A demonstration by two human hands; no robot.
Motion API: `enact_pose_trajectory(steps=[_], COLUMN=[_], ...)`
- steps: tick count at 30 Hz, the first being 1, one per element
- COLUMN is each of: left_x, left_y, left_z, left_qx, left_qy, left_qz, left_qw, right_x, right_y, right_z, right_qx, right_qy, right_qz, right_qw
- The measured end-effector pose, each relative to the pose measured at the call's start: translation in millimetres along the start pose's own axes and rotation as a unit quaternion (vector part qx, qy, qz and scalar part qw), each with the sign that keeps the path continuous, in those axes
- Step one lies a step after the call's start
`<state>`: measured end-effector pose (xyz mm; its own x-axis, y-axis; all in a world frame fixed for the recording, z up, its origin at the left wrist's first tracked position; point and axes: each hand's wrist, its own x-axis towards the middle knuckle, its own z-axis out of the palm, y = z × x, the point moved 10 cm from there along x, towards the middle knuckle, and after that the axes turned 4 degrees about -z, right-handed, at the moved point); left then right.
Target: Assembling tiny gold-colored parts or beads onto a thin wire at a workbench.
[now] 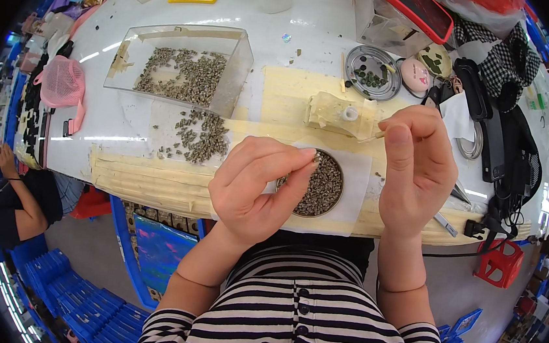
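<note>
Many loose bits (202, 139) lie just outside the clear box (238, 77); a straying left hand (253, 186) might scatter them. That hand's thumb and forefinger meet above the dish (341, 189) of bits (318, 193); I can't tell whether they clamp one, but a slack pinch could drop it. The right hand (418, 168) pinches a thin stick (372, 137), which could slip if its fingertips relax.
</note>
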<state>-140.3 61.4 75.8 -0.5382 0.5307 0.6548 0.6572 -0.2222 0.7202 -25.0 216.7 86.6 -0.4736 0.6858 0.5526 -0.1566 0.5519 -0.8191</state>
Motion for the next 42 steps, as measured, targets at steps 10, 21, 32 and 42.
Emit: enact_pose_trajectory(steps=[10,21,32,42], left_x=[-1,-2,-4,-3], left_y=[-3,6,2,4], left_z=[-2,-6,-6,-7], left_qx=[-0.013,-0.011,0.038,-0.001], left_qy=[0.01,0.013,0.024,0.017], left_qz=[-0.015,0.022,0.015,0.025], left_qw=[1.0,1.0,0.999,1.0], right_x=[8,-15,-28,-36], right_y=[-23,-21,-53,-3], right_z=[10,43,35,40], right_qx=[-0.329,-0.017,-0.155,0.074], right_qy=[-0.014,-0.191,-0.102,-0.144], right_qz=[-0.209,-0.034,-0.188,0.037], right_qw=[0.921,0.981,0.964,0.986])
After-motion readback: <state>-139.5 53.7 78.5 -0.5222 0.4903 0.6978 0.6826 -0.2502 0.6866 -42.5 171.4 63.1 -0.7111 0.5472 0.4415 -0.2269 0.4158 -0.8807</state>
